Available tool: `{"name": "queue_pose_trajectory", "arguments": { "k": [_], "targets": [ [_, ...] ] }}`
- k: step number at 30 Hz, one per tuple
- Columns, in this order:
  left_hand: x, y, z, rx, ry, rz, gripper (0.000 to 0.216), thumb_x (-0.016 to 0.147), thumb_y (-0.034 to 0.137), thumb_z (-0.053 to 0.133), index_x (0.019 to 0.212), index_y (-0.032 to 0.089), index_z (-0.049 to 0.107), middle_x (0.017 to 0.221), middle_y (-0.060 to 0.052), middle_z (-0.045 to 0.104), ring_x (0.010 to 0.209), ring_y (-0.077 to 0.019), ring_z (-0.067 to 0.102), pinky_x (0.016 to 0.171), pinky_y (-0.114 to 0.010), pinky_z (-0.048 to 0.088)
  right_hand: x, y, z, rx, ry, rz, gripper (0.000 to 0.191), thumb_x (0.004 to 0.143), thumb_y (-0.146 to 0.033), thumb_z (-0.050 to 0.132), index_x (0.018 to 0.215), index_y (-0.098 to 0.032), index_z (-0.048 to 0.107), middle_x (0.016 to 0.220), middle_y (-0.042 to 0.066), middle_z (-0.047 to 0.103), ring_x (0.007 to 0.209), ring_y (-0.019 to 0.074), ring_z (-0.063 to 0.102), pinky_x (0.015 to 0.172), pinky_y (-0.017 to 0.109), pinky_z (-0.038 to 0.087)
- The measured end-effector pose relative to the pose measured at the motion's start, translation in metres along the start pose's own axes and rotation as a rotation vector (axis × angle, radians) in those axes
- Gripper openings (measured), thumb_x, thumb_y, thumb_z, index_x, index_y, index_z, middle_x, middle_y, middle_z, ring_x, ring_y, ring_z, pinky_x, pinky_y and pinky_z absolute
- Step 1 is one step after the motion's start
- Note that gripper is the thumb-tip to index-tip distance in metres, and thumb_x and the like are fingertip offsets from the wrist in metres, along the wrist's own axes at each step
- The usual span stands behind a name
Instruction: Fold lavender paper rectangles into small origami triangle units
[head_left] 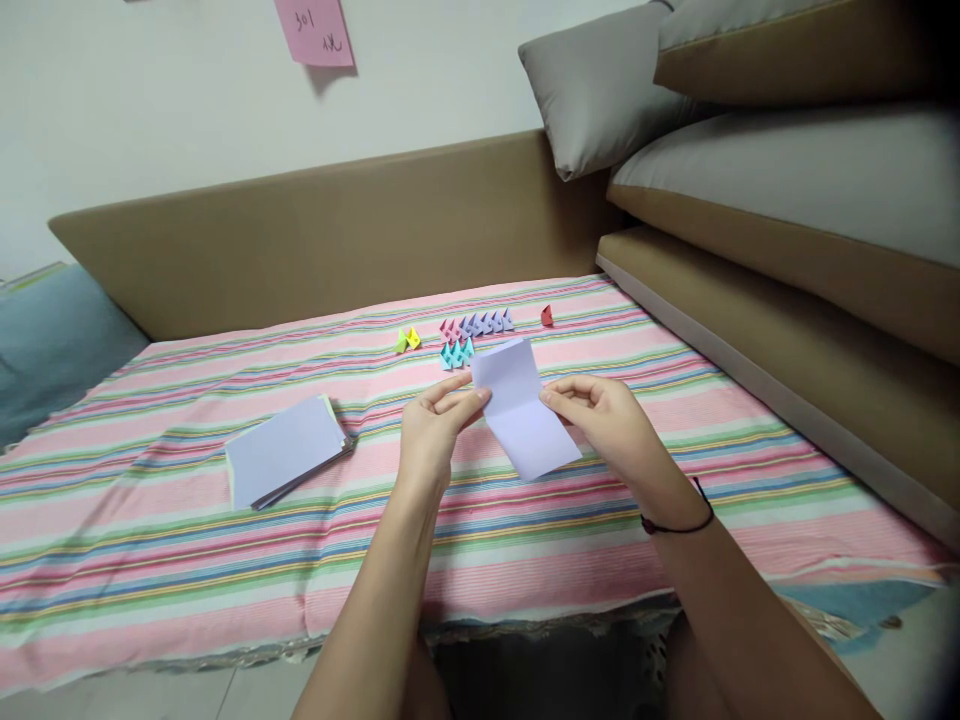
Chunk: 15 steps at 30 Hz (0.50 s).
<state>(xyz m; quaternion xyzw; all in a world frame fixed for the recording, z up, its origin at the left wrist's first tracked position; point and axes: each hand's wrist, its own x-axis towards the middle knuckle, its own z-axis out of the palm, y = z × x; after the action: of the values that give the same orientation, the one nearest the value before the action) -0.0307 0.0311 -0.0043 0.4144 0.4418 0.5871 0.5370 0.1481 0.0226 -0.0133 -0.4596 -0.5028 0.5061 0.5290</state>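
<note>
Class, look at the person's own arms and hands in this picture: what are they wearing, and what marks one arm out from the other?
Both forearms are bare, with no sleeves in view. The left hand shows no glove, ring or band. The right hand is also ungloved, but its wrist carries a thin dark cord bracelet, a single strand looped once around. No watch or other marking shows on either arm.

A low bed (150, 560) covered with a striped cloth in pink, green and blue (675, 400) carries the things. Near its left side lies a flat stack of pale lilac paper sheets (285, 450). Toward the far edge stand small folded paper pieces: two yellow-green ones (406, 340), a row of pink and lilac ones (477, 324), some light blue ones (456, 353), and one red piece (547, 316) standing apart to the right.
</note>
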Motion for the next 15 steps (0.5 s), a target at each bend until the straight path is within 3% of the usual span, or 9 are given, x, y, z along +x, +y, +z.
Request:
{"name": "queue_pose_trajectory", "arguments": {
  "k": [15],
  "targets": [
    [0.0016,0.0019,-0.002,-0.059,0.046,0.066,0.043,0.055,0.025,0.084,0.094,0.015,0.069,0.077,-0.004,0.075,0.072,-0.0144,0.068,0.079,-0.028,0.051,-0.0005,-0.0007,-0.004,-0.067,-0.054,-0.053,0.028,0.073,-0.041,0.068,0.079,-0.014,0.066,0.077,0.006,0.069,0.068,0.018,0.063,0.058,0.027,0.049]
  ]
}}
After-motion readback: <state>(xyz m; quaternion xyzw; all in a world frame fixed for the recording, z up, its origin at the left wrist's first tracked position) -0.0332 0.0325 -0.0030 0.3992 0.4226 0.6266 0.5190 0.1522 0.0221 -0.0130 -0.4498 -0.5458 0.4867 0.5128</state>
